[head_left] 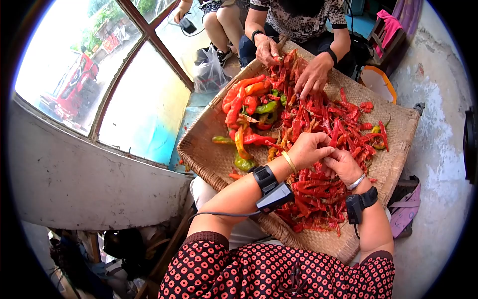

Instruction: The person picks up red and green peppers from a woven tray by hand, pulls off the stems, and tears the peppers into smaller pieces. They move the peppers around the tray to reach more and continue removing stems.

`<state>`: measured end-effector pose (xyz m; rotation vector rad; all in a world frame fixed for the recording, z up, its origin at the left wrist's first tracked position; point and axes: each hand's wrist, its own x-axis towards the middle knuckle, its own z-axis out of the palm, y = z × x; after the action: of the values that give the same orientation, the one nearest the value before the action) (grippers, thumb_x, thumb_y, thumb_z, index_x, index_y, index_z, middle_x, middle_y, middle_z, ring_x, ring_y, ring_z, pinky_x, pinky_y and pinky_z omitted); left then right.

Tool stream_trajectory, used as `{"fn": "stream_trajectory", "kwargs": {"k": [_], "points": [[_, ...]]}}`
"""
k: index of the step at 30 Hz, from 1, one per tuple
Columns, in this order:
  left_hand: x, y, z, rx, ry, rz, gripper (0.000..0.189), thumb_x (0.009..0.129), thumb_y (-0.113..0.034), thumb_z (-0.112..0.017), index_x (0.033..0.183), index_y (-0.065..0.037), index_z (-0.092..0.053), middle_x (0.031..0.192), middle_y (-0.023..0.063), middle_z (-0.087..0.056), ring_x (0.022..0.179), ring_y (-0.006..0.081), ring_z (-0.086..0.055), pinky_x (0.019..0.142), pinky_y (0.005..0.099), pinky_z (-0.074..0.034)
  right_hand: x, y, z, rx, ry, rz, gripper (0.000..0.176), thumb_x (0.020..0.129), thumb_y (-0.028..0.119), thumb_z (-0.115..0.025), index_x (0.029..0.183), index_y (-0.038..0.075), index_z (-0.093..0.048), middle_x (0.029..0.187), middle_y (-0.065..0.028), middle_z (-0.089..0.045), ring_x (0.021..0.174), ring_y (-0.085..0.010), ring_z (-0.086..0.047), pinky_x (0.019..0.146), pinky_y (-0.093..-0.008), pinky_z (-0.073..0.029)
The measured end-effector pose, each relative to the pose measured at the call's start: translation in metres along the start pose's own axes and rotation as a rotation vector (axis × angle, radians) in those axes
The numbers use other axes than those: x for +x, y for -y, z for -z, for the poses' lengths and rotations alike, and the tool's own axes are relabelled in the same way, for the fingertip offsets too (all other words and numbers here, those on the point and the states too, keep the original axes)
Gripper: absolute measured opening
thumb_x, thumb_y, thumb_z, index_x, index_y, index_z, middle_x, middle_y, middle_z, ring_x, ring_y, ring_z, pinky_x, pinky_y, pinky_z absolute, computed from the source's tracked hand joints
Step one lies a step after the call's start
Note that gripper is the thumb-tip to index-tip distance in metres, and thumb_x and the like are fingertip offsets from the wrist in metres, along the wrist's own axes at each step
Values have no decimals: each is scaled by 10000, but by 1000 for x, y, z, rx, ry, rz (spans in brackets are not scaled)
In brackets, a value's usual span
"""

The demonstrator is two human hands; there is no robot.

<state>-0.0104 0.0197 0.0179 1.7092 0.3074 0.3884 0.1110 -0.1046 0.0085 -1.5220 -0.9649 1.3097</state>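
Over a heap of dried red peppers (313,192) in a wide woven tray (393,124), my left hand (311,148) and my right hand (343,167) meet with fingertips pinched close together. What lies between the fingertips is too small and hidden to make out. A gold bangle (289,162) is on my left wrist, a silver one (355,183) on my right. Fresh red peppers (236,102) and green peppers (245,163) lie left of the dried heap.
Across the tray, a co-worker's two hands (312,77) touch the dried peppers. Another person sits at the upper left, holding a black device (187,25). A plastic bag (211,70) lies near the window. A plastered wall (438,134) stands on the right.
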Motion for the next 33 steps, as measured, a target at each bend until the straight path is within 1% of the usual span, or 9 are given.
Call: {"fn": "stream_trajectory", "kwargs": {"k": [11, 17, 21, 23, 25, 26, 29, 30, 33], "points": [[2, 4, 0, 3, -11, 44, 130, 821, -133, -592, 827, -9, -551, 669, -24, -533, 621, 43, -479, 543, 211, -435, -3, 11, 4, -76, 19, -74, 185, 845, 216, -528, 845, 43, -591, 675, 7, -570, 548, -68, -537, 482, -196, -421], [6, 13, 3, -369, -76, 140, 129, 825, -150, -575, 861, -26, -568, 687, -5, -566, 570, 59, -520, 500, 199, -436, -3, 13, 11, 48, -219, -4, 104, 829, 117, -523, 830, 31, -581, 654, 5, -569, 538, -60, -531, 462, -188, -415], [11, 8, 15, -659, -79, 154, 183, 837, -142, -573, 989, -41, -560, 771, -6, -590, 587, 34, -511, 498, 166, -416, 4, 8, 26, 200, -356, 149, 118, 841, 128, -500, 805, 39, -569, 654, -7, -580, 499, -51, -509, 429, -170, -398], [13, 12, 17, -561, -120, 161, 220, 847, -172, -563, 1021, -37, -561, 780, -10, -596, 608, 33, -523, 522, 175, -428, 10, 1, 38, 378, -467, 239, 224, 864, 219, -515, 932, 9, -549, 656, -19, -584, 492, -46, -504, 406, -163, -385], [15, 25, 19, -65, -193, 35, 229, 861, -197, -542, 1006, -21, -568, 786, -11, -599, 639, 54, -541, 556, 202, -447, 14, 1, 47, 369, -622, 223, 363, 867, 254, -519, 1103, -20, -485, 662, -20, -574, 488, -48, -499, 392, -171, -380], [15, 31, 20, 234, -245, -64, 229, 831, -197, -566, 973, -18, -572, 801, 27, -613, 651, 141, -579, 596, 263, -471, 11, 3, 50, 302, -667, 166, 463, 866, 225, -513, 1222, -40, -384, 670, -22, -564, 484, -52, -488, 383, -173, -374], [11, 25, 20, 617, -169, -82, 224, 767, -181, -603, 931, -29, -584, 807, 83, -615, 691, 244, -592, 631, 324, -479, 7, 5, 51, 116, -688, 70, 482, 856, 200, -516, 1249, -30, -360, 672, -19, -555, 487, -52, -476, 374, -172, -363], [9, 27, 18, 745, -170, -116, 275, 723, -192, -617, 959, -59, -573, 853, 107, -591, 769, 293, -579, 665, 361, -477, 4, 4, 50, -49, -596, 66, 439, 850, 174, -509, 1226, -27, -400, 684, -20, -564, 513, -59, -493, 410, -191, -389], [3, 28, 12, 967, -88, -22, 321, 727, -210, -612, 1015, -81, -548, 887, 88, -564, 816, 281, -576, 673, 372, -476, 3, -4, 37, -715, -359, 155, 359, 769, 197, -586, 1085, 33, -540, 761, -88, -607, 632, -191, -586, 608, -319, -479]]}}
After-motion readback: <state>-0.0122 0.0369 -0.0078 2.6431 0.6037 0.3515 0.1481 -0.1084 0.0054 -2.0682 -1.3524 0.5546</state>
